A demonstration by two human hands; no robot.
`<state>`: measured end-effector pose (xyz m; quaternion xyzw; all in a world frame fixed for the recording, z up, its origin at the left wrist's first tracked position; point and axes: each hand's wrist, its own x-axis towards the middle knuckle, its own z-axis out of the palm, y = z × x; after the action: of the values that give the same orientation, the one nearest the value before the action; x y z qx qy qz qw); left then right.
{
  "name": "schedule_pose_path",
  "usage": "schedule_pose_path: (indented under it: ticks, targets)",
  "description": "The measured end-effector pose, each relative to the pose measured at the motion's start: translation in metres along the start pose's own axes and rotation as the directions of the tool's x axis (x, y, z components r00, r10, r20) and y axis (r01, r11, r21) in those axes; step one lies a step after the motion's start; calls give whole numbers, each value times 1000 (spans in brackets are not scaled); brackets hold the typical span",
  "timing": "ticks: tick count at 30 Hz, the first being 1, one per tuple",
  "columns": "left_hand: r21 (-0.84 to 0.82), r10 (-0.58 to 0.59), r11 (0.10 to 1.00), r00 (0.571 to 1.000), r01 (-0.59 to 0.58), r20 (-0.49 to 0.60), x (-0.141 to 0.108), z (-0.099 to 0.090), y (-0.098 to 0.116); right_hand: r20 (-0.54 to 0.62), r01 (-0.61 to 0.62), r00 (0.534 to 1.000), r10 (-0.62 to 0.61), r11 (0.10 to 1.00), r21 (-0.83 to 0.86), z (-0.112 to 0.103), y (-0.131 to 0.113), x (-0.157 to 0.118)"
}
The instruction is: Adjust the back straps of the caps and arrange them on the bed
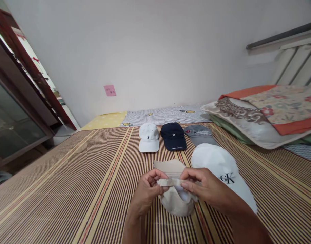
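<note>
Low in the middle of the head view, a beige baseball cap (177, 205) lies with its brim pointing away from me and its back strap (168, 182) toward my hands. My left hand (147, 188) pinches the strap's left part, close to what looks like a buckle. On the other side, my right hand (202, 184) is closed on the right part of the same strap, thumb and forefinger together. The cap's opening shows below the strap. Just right of my right hand sits a white cap (213, 157) with dark letters on its front.
Behind stand a white cap (149, 135) with a small logo, a navy cap (173, 134) and a grey cap (199, 134). All rest on a striped bamboo mat (94, 179). Pillows (262, 135) and a floral cloth (285, 105) are piled at right. A pink note (110, 90) is on the wall.
</note>
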<state>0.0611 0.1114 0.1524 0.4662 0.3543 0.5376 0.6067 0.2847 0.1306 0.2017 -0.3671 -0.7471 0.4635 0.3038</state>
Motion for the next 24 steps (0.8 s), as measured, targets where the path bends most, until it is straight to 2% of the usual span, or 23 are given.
schedule_pose_path:
  ticks: [8,17,24]
  targets:
    - [-14,-31,999,999,31,18,-2,3,5,37,36,999,-37,998,42,3,1,1]
    - [-45,-39,998,998,41,42,-1,1,-2,44,67,996,-72,992,105,6,6,3]
    - [-12,-47,999,998,48,37,-1,4,-3,25,22,999,-27,982,188,16,1,6]
